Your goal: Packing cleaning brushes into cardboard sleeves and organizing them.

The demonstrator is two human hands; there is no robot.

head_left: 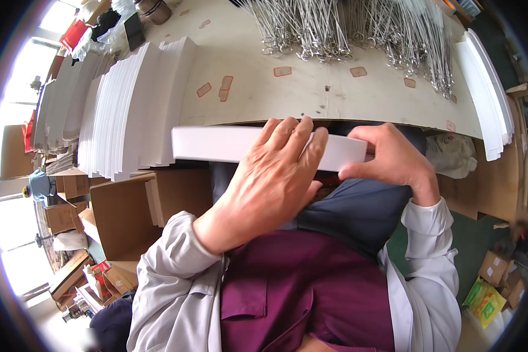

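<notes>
A long, narrow white box [208,144] lies crosswise in front of me, just off the table's near edge and above my lap. My left hand [270,176] grips its middle, with the fingers laid over the top and the thumb below. At the box's right end my right hand [396,157] has its thumb and fingers closed around the end. That end seems open, but what is inside is hidden by my fingers.
The pale table [252,105] carries stacked white flat boxes [123,111] at left and several thin metal rods with looped ends [346,29] at the back. More white boxes [481,94] lie at right. A cardboard carton [123,214] stands below left, a plastic bag [453,155] at right.
</notes>
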